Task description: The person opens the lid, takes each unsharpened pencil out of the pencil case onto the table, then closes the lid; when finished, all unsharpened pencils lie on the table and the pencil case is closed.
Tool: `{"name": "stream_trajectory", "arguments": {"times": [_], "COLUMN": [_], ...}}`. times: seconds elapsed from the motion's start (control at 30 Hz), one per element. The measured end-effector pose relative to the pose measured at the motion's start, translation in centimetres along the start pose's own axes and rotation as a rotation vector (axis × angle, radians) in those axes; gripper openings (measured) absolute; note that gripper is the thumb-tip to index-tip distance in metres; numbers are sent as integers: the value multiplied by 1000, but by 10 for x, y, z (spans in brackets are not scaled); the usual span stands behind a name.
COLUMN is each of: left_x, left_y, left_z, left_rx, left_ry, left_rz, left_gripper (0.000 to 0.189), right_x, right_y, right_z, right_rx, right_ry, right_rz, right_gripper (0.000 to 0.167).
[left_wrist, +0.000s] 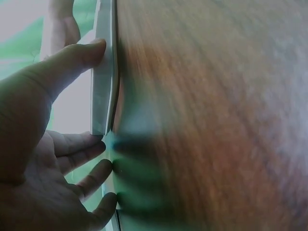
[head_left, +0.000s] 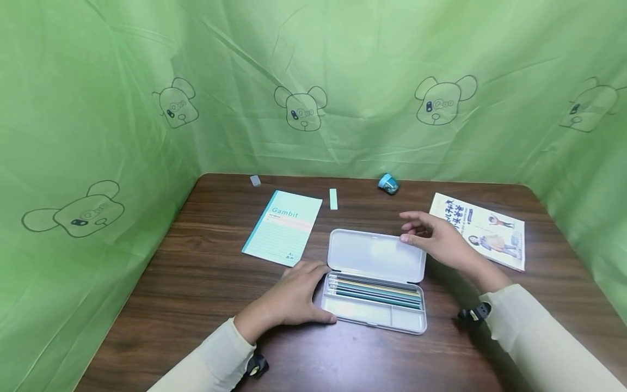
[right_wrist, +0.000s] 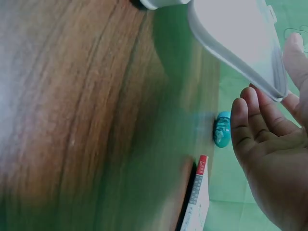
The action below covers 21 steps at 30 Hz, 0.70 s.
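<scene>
A white plastic pencil case (head_left: 357,311) lies with its lid (head_left: 374,255) swung back on the far side. Several dark, green and yellow pencils (head_left: 377,292) lie side by side in its long rear compartment. My left hand (head_left: 296,294) holds the case's left end; in the left wrist view the thumb presses the side of the case (left_wrist: 102,96), and the index finger touches its end. At the lid's far right corner is my right hand (head_left: 443,242). The right wrist view shows that lid corner (right_wrist: 264,79) between the thumb and the fingers.
A Gambit notebook (head_left: 286,226) lies left of the case, a pale strip (head_left: 333,199) behind it. Near the table's back edge sit a small grey block (head_left: 256,181) and a blue sharpener-like item (head_left: 388,184). A picture-covered book (head_left: 482,231) lies right. Green cloth (head_left: 362,147) surrounds the table.
</scene>
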<state>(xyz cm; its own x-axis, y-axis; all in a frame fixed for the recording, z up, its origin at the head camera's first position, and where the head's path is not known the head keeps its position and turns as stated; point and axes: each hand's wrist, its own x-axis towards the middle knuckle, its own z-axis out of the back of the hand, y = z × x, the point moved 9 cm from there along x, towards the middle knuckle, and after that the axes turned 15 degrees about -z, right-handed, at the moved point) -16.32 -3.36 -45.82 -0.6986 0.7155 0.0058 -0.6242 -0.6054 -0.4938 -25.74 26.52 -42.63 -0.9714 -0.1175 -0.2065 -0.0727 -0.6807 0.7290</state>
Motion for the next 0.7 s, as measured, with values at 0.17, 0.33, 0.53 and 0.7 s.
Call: {"name": "stream_trajectory", "arguments": {"times": [0.17, 0.33, 0.53, 0.7], "left_x": [-1, 1, 2, 4], "left_y": [-2, -3, -3, -4], "left_z": [-1, -2, -2, -3], "left_rx": [-15, -2, -6, -3], "left_ry": [-13, -14, -18, -20], "left_rz": [-2, 4, 20, 18], "left_gripper": [94, 95, 96, 96], "right_x": [-16, -39, -69, -86], "right_y": [2, 4, 10, 9], "right_z": [12, 28, 26, 1], "right_rx": [46, 111, 159, 117], "right_ry": [-45, -119, -107, -26], "right_rz": [55, 104, 119, 136], "right_gripper": [54, 51, 54, 60]}}
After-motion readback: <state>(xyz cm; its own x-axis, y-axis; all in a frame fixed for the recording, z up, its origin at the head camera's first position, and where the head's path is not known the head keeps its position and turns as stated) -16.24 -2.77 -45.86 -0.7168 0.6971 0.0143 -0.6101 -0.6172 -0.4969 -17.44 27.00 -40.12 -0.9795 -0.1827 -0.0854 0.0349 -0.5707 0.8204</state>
